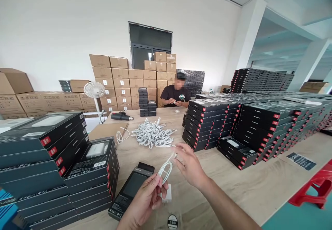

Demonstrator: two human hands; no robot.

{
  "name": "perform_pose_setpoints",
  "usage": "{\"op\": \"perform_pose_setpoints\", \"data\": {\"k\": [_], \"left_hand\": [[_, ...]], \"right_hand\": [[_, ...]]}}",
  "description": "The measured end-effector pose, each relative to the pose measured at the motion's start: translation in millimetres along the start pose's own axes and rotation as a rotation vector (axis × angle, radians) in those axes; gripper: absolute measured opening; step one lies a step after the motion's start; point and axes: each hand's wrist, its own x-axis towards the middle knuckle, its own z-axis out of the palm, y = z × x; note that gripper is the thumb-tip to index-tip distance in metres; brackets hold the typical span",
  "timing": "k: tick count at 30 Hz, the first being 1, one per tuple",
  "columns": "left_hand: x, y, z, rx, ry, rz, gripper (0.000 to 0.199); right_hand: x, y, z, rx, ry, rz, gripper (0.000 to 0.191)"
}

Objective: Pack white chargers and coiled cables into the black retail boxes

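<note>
Head view: left hand (149, 193) at lower centre, grip clamped on a coiled white cable (165, 172), thumb and fingers about the lower end of the loops. Right hand (191, 166) raised just beside it, fingertips at the cable's free upper end; cannot tell whether this grip is pinched on the end or slightly apart. Cable is held above the surface (215, 188), between the hands.

Below the left hand: white block (168, 192), partly hidden by the fingers. Nearer the camera, a clear sheet or tray (cannot tell which) with a round black label (172, 221). Left of the left hand: black carton (133, 185), lying flat, flap raised at its far end.

Beyond the hands: heap of white cables (153, 133), loosely piled. Behind it, to the left, heat gun (121, 116) lying on its side. Stacked black boxes flank the work area, left stack (92, 178) and right stack (201, 124). Far side: co-worker (178, 93) seated, hands close together.
</note>
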Motion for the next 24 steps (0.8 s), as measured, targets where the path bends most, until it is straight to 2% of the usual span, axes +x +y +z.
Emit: {"op": "perform_pose_setpoints", "data": {"k": [2,3,5,7,10,14,17,20,22,24], "left_hand": [[3,0,0.6,0.036,0.053,0.013,0.051],[4,-1,1.0,0.058,0.087,0.02,0.054],[6,-1,1.7,0.126,0.157,0.037,0.057],[7,-2,2.7,0.215,0.212,0.057,0.058],[7,-2,5.5,0.284,0.259,0.093,0.058],[6,-2,9.0,0.198,0.253,0.104,0.054],[6,-3,7.6,0.131,0.209,0.109,0.05],[7,-4,4.6,0.086,0.204,0.112,0.049],[7,-5,3.9,0.071,0.194,0.104,0.049],[7,-5,4.1,0.064,0.196,0.105,0.05]], "right_hand": [[9,-6,-9,-0.268,-0.115,-0.176,0.019],[13,-10,-12,-0.384,-0.165,-0.232,0.02],[19,-21,-15,-0.549,-0.255,-0.299,0.024],[21,-32,-14,-0.597,-0.309,-0.299,0.023],[15,-42,-7,-0.425,-0.297,-0.112,0.015],[5,-36,13,0.045,-0.25,0.221,0.015],[1,-27,30,0.307,-0.217,0.363,0.019],[0,-25,41,0.55,-0.259,0.488,0.025],[0,-27,45,0.582,-0.282,0.525,0.026],[0,-29,49,0.421,-0.243,0.472,0.023]]}}
